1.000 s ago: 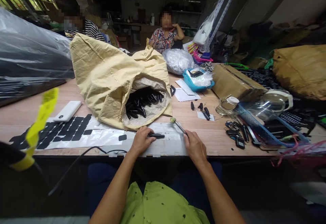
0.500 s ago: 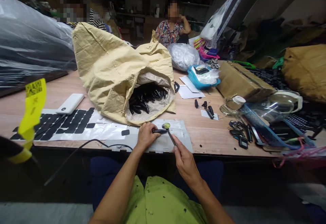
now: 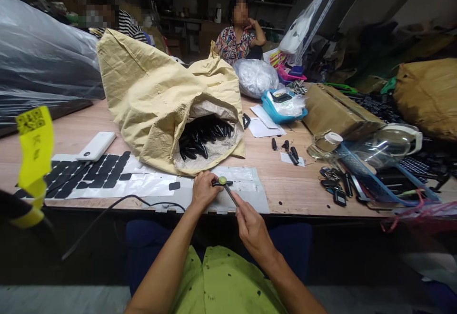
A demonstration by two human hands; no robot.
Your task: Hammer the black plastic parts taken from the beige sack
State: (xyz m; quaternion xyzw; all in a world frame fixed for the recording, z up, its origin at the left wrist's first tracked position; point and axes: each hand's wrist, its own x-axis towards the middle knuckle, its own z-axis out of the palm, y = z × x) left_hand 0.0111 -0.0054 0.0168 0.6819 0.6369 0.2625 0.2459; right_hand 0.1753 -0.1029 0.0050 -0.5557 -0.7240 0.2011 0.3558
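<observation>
My left hand [image 3: 204,191] is closed on one end of a slim black plastic piece [image 3: 228,183], held level just over a grey sheet [image 3: 253,200] at the table's front edge. In my right hand [image 3: 250,223] is the dark handle of a small hammer [image 3: 232,196]. Its round yellow-green head lies over the black piece, close to my left fingertips; whether the two touch I cannot tell. Just behind my hands, a beige sack [image 3: 153,109] lies with its mouth toward me. Many glossy black pieces [image 3: 205,135] fill the opening.
Black stickers [image 3: 107,171] on white backing and a white power bank [image 3: 96,145] lie left, with a cable [image 3: 124,198] along the front edge. To the right are a blue basket [image 3: 392,195], a carton [image 3: 335,114] and a clear jug [image 3: 396,142]. Two people sit behind the table.
The hammer and my right hand have shifted left, bringing the head nearer my left fingertips and over the black piece. My left hand stays nearly in place.
</observation>
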